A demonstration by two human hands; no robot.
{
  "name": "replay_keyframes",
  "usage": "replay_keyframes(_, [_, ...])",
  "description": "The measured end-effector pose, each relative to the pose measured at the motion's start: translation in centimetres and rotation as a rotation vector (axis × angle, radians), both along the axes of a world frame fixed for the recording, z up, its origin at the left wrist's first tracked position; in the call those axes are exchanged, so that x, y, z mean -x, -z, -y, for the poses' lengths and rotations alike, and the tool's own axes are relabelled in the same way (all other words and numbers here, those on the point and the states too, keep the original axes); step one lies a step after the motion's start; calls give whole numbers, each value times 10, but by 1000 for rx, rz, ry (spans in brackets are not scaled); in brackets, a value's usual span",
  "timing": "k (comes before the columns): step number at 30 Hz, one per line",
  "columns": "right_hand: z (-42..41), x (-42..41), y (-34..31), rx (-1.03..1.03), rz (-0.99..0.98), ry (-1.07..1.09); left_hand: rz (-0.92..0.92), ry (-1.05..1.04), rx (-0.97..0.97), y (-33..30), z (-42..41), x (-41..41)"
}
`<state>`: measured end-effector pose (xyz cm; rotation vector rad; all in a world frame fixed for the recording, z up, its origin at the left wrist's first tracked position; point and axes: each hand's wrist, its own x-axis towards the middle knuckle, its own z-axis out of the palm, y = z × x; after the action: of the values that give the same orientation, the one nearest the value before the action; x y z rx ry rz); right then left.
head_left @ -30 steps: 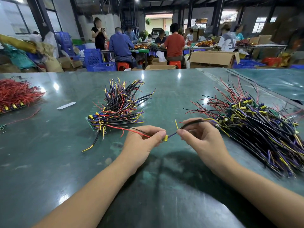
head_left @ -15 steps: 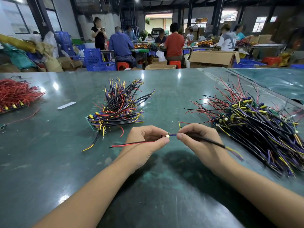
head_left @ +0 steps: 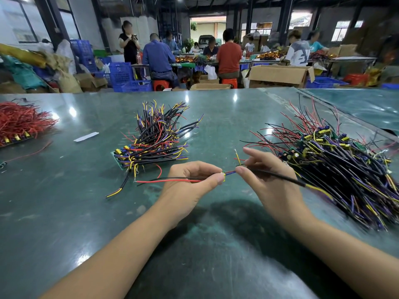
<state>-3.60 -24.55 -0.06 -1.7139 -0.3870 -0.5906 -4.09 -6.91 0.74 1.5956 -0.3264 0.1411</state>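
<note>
Held above the glossy dark green tabletop (head_left: 216,244), front centre, between two piles: small green circuit board (head_left: 223,176) with a yellow component, wires attached on both sides.

Left hand (head_left: 190,182): closed in a pinch on the board, thumb tip against curled forefinger, other fingers folded under. Thin red and black leads (head_left: 168,180) running out leftward from this grip, roughly level, free ends near the middle pile.

Right hand (head_left: 269,184): thumb and forefinger nipping the near end of the black sleeved cable (head_left: 280,177), just right of the board, short red and blue wires bridging the gap. Another finger raised and nearly straight. Cable running rightward across this hand, ending in a yellow wire tip (head_left: 317,189) at the edge of the right heap. Short yellow wire end (head_left: 237,155) sticking up beside the fingers.

Hands nearly touching, only the board between them.

Compact pile of boards with black, red, yellow and purple wires (head_left: 155,141): just beyond the left hand, wire ends fanned up and away. Larger, looser heap of similar wired boards (head_left: 345,169): right of the right hand, near. Bundle of red wires (head_left: 19,121): far left edge, well apart. White paper strip (head_left: 86,136): flat on the tabletop between red bundle and compact pile. Stray black-and-yellow wire (head_left: 116,192): left of the left hand.

Background: people seated at other benches, open cardboard box (head_left: 278,75), blue plastic crates (head_left: 123,76).
</note>
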Motion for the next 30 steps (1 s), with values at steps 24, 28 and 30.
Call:
replay_keyframes(24, [3, -1, -4, 226, -16, -6, -41, 26, 123, -4, -4, 2])
replay_keyframes(28, [0, 1, -10, -198, -480, -322, 17, -55, 129, -4, -4, 0])
replay_keyframes(30, [1, 3, -12, -329, -577, -412, 42, -64, 95, -3, -4, -1])
